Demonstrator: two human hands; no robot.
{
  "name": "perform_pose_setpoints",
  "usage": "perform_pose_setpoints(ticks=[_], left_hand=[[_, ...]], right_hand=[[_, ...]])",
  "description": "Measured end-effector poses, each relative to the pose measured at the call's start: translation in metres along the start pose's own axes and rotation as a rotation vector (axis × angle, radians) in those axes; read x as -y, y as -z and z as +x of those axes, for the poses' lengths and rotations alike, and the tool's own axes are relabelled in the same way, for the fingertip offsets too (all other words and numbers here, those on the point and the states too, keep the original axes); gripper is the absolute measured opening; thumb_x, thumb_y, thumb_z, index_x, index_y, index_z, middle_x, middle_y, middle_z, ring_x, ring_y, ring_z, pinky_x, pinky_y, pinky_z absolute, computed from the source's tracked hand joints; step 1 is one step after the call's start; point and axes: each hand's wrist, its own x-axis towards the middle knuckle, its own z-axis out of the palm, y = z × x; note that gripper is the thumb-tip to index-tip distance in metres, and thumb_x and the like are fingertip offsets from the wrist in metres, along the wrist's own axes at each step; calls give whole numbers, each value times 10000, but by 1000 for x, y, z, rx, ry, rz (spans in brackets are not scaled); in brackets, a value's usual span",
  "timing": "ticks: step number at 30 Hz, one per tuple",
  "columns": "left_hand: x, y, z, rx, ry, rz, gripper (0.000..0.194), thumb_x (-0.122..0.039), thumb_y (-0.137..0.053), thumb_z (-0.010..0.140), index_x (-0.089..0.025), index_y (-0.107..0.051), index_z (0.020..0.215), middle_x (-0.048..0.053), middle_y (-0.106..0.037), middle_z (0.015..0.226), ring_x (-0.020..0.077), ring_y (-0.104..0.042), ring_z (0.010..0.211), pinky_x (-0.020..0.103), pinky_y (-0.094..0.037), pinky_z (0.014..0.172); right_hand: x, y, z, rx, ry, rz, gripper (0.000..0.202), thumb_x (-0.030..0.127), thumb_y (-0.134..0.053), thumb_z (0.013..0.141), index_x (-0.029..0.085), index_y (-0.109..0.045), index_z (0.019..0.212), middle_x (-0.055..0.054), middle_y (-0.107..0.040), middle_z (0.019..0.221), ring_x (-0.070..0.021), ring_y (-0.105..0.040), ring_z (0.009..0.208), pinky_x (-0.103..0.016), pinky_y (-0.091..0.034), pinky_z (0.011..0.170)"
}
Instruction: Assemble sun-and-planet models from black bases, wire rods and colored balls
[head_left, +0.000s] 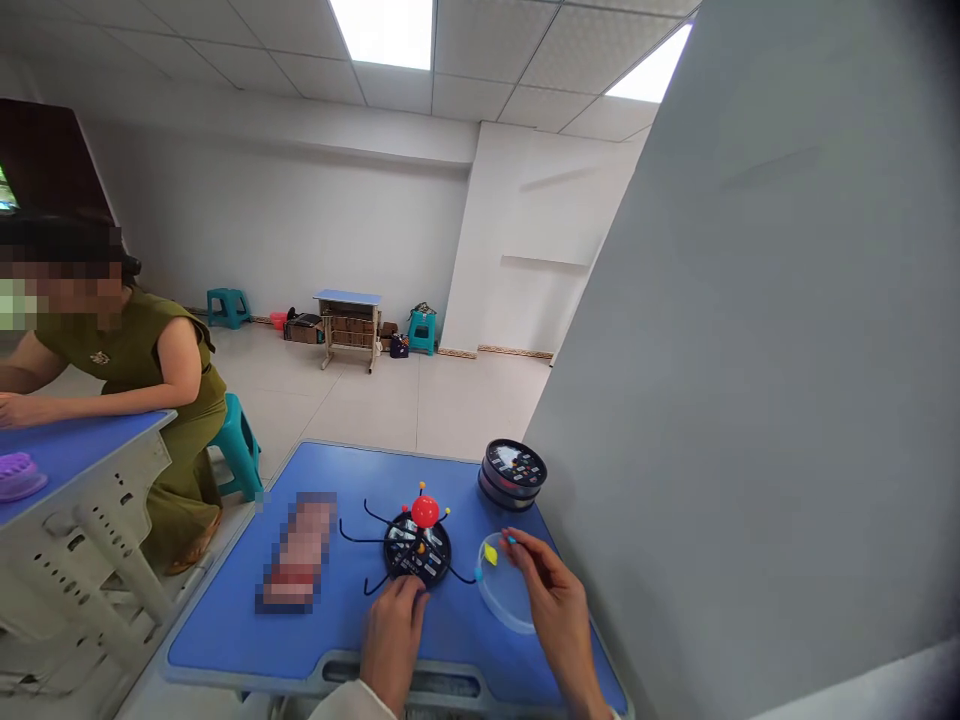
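Note:
A black round base with dark curved arms stands on the blue desk, topped by a red ball ringed by small yellow and orange beads. My left hand has its fingers closed on the near rim of this base. Just right of it, my right hand pinches a small blue piece between thumb and fingers, above a clear shallow dish. Inside the dish lies a yellow piece. Another small blue piece sits at the tip of the right lower arm, by the dish rim.
A stack of black-rimmed round containers stands at the desk's back right, beside a grey partition. A pixelated flat item lies on the left of the desk. A person sits at another desk to the left.

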Motion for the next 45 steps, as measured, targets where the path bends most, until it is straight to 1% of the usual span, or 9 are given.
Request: perform_pose_setpoints(ticks=[3, 6, 10, 13, 18, 27, 31, 39, 45], left_hand=[[3, 3, -3, -71, 44, -135, 148, -269, -436, 935, -219, -550, 856, 46, -675, 781, 210, -676, 691, 322, -535, 645], [1, 3, 3, -138, 82, -274, 198, -318, -385, 951, -200, -516, 1038, 98, -675, 963, 210, -685, 820, 344, -558, 735], [-3, 3, 15, -156, 114, -518, 260, -377, -392, 937, -211, -572, 1024, 115, -656, 1106, 227, -665, 971, 371, -543, 834], [-4, 3, 20, -123, 120, -571, 289, -408, -399, 930, -217, -609, 880, 81, -707, 942, 230, -684, 874, 358, -549, 778], [0, 3, 21, -74, 135, -646, 271, -407, -431, 912, -221, -611, 833, 30, -720, 769, 203, -683, 704, 329, -544, 724], [0, 1, 21, -65, 158, -705, 246, -374, -461, 902, -215, -608, 784, 42, -733, 797, 199, -682, 729, 288, -527, 685], [0, 0, 21, -60, 161, -718, 253, -371, -460, 903, -212, -618, 786, 44, -732, 779, 209, -688, 756, 293, -535, 693], [0, 1, 22, -49, 176, -707, 235, -362, -462, 892, -219, -612, 783, 27, -718, 749, 203, -679, 720, 293, -534, 682], [2, 0, 22, -43, 183, -689, 243, -371, -474, 880, -216, -619, 760, 20, -713, 706, 207, -673, 695, 298, -531, 661]], right_hand=[[10, -23, -22, 105, -255, 322, 377, 489, -810, 654, 211, -760, 902, -76, -769, 934, -228, -723, 813, -343, -577, 773], [12, -47, -38, 176, -462, 528, 385, 437, -863, 603, 208, -754, 893, -53, -774, 895, -177, -726, 761, -276, -574, 730], [3, -65, -42, 210, -568, 613, 366, 402, -862, 616, 214, -747, 908, -48, -773, 895, -155, -720, 764, -242, -565, 704], [-7, -72, -37, 247, -438, 481, 309, 432, -809, 676, 217, -751, 890, -47, -767, 859, -169, -702, 718, -282, -567, 691], [-20, -83, -24, 263, -168, 179, 357, 525, -744, 701, 207, -739, 861, -48, -755, 808, -198, -673, 664, -342, -568, 680], [-27, -87, -16, 313, -80, -7, 419, 558, -690, 736, 181, -761, 905, -71, -755, 772, -222, -676, 679, -345, -552, 683], [-25, -85, -15, 332, 30, -103, 411, 563, -642, 781, 188, -760, 903, -77, -758, 781, -227, -691, 677, -337, -560, 669], [1, -75, -7, 567, 375, -460, 291, 328, -458, 940, 259, -739, 968, -57, -746, 929, -195, -709, 766, -273, -532, 683], [10, -77, -3, 653, 450, -695, 257, 232, -477, 937, 277, -721, 1005, -31, -737, 883, -184, -709, 719, -237, -497, 621]])
